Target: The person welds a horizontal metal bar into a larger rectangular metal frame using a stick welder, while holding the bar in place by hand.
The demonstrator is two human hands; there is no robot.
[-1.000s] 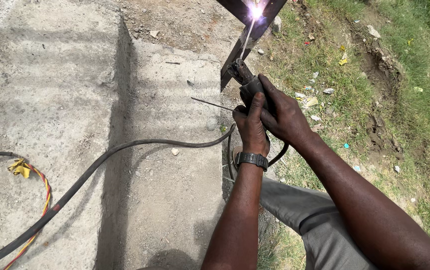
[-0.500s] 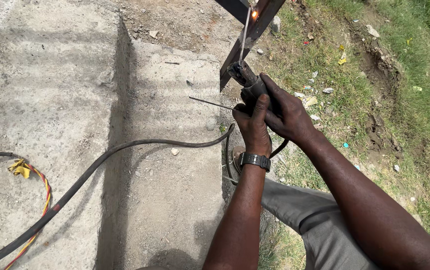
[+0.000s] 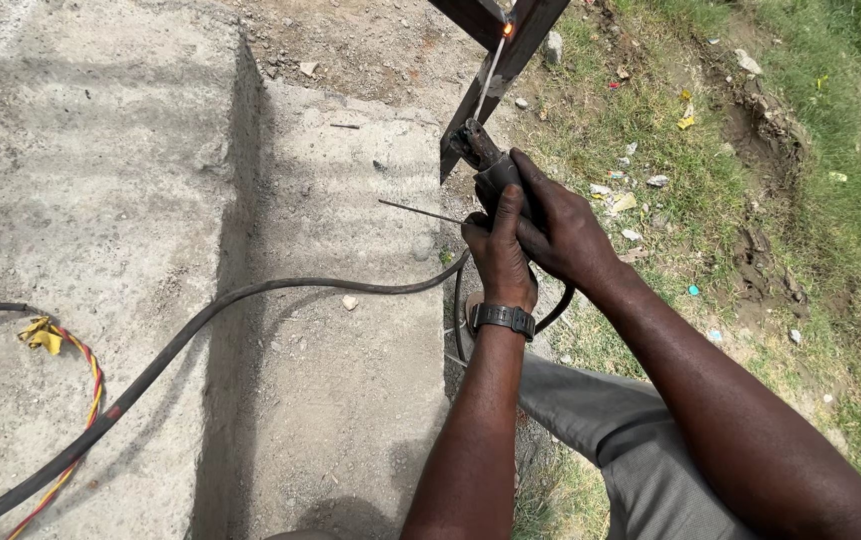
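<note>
The electrode holder (image 3: 487, 170) is sitting just below the dark steel frame (image 3: 510, 50), angled up toward it. A thin welding rod (image 3: 490, 72) is running from the holder's clamp up to the frame, and its tip is glowing orange (image 3: 507, 29) where it is touching the steel.

Both hands are gripping the holder's handle. The right hand (image 3: 562, 225) is wrapping the handle from the grass side, fingers clenched around it. The left hand (image 3: 500, 255) is sitting directly below the right one, on the side away from the frame, fingers curled tight against the same handle and overlapping the right hand's fingers. A black wristwatch (image 3: 503, 318) is sitting on the left wrist.

A thick black cable (image 3: 200, 325) is leading away from under the hands, running across the concrete slab (image 3: 80, 180) to the left of the frame and off the lower left edge. A loose spare rod (image 3: 420, 211) is lying on the concrete just left of the hands. Farther left of the frame, a twisted red-and-yellow wire (image 3: 75, 400) is lying beside the cable, with a yellow tag at its upper end.

To the right of the frame, grass (image 3: 800, 200) with scattered litter is covering the ground. Grey trousers (image 3: 600, 420) are showing beneath the forearms.
</note>
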